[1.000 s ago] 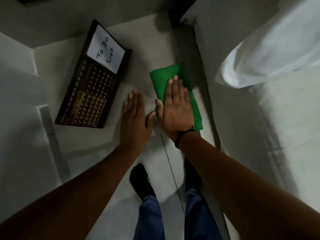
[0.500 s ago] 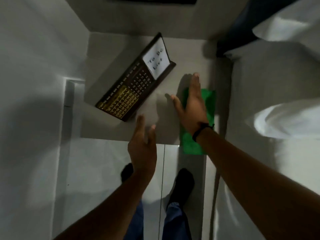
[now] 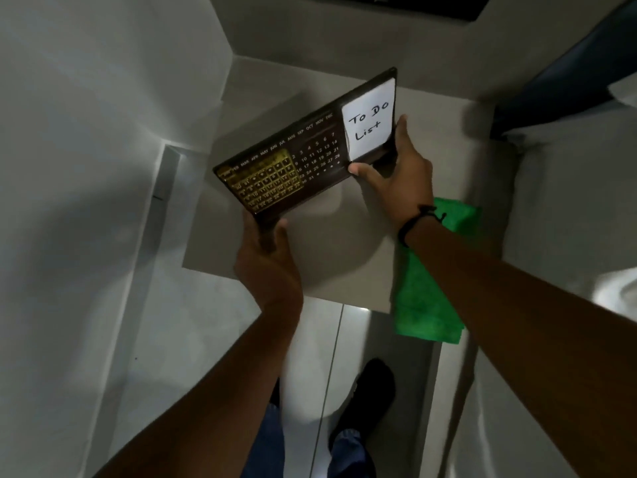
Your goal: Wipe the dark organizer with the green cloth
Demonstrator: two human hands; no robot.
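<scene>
— Dark organizer (image 3: 303, 157), where is it? Half a second ago it lay flat on the desk.

— Both hands hold it up now, tilted over the desk. The left hand (image 3: 267, 260) grips the near left corner, thumb on the front edge. The right hand (image 3: 396, 181) closes on the right end, thumb under the white note (image 3: 369, 123) that says "To Do List".

— And the green cloth (image 3: 431, 298)? The right hand was pressed flat on it before.

— That hand has left it. The cloth lies at the right edge of the desk, partly under the right forearm, and its near part hangs over the front edge.

— What is on the organizer?

— Month names along the top, date numbers, and a gold grid on the left part.

— Describe the surface and the room.

— The desk (image 3: 331, 257) is pale grey and plain. It stands in a corner between light walls. Below is a glossy tile floor (image 3: 320, 374), with the person's dark socks and blue trousers. White bedding (image 3: 565, 215) is on the right.
</scene>
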